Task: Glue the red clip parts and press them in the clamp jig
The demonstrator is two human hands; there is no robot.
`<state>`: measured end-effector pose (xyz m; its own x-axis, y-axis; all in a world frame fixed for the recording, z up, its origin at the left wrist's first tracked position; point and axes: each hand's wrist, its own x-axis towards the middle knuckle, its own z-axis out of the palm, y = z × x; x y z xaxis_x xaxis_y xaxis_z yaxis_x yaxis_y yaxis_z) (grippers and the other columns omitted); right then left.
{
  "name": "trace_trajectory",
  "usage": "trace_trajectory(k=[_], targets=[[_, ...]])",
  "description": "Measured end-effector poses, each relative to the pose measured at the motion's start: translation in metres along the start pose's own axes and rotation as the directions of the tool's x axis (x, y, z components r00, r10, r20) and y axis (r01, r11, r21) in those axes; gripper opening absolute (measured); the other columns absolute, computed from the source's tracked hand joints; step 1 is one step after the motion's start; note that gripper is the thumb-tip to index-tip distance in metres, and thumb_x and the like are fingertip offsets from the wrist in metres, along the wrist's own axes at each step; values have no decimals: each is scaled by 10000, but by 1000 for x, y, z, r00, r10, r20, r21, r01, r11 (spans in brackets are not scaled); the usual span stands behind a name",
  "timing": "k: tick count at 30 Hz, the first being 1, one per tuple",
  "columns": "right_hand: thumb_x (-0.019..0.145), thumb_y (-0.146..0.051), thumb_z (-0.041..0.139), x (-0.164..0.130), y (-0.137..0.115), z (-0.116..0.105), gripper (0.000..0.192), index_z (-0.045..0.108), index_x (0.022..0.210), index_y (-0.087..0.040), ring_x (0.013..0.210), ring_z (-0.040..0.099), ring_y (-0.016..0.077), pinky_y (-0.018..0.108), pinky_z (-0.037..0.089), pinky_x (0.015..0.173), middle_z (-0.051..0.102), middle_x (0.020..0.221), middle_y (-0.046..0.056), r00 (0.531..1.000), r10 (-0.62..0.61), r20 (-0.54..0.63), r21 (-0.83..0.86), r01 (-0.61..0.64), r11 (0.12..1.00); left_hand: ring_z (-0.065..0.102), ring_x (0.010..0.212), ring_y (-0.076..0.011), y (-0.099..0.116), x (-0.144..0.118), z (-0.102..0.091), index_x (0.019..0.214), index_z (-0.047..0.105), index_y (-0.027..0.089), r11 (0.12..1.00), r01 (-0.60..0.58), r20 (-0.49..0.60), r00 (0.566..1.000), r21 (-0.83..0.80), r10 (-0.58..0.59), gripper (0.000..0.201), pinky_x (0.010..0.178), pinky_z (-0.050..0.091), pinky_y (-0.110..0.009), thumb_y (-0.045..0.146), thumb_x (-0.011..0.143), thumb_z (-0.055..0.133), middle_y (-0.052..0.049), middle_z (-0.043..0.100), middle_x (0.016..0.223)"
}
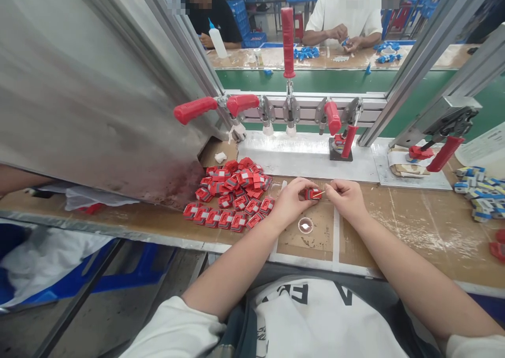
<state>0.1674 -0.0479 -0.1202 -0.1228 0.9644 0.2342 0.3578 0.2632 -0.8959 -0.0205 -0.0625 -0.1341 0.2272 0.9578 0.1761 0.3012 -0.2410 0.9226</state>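
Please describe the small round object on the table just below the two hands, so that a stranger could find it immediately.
Start at the pile of red parts on the brown workbench. To its right, the left hand and right hand meet over one red part. Directly beneath lies the small clear round dish, the only transparent thing there.

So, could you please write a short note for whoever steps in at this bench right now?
Left hand: pinches one small red part above the bench.
Right hand: holds a thin stick with its tip at that part.
Pile of red parts: on the cardboard, left of the hands.
Small round dish: just below the hands.
Blue-and-white parts: heaped at the far right edge.
Done: cannot tell which parts in the pile are finished.
Left: the part in hand, at least.
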Motion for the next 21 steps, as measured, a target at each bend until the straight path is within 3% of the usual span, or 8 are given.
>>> trace_trajectory(k=[15,21], targets=[[768,-349,558,3,4,-10,361,323,525,-222,538,274,98,255,221,503,261,540,-43,1000,26,15,-56,-26,998,671,1015,-193,1,0,1,1041,747,209,1000,20,1,1000,-18,-20,317,779,590,-267,81,755,790,-60,682,1117],[797,-327,570,1,1,-15,377,331,525,-222,523,277,101,263,221,502,275,530,-45,1000,-27,-11,-75,26,997,676,1010,-187,0,0,1,1042,750,207,1000,25,0,1000,-12,-25,314,803,595,-274,83,756,790,-60,684,1121]])
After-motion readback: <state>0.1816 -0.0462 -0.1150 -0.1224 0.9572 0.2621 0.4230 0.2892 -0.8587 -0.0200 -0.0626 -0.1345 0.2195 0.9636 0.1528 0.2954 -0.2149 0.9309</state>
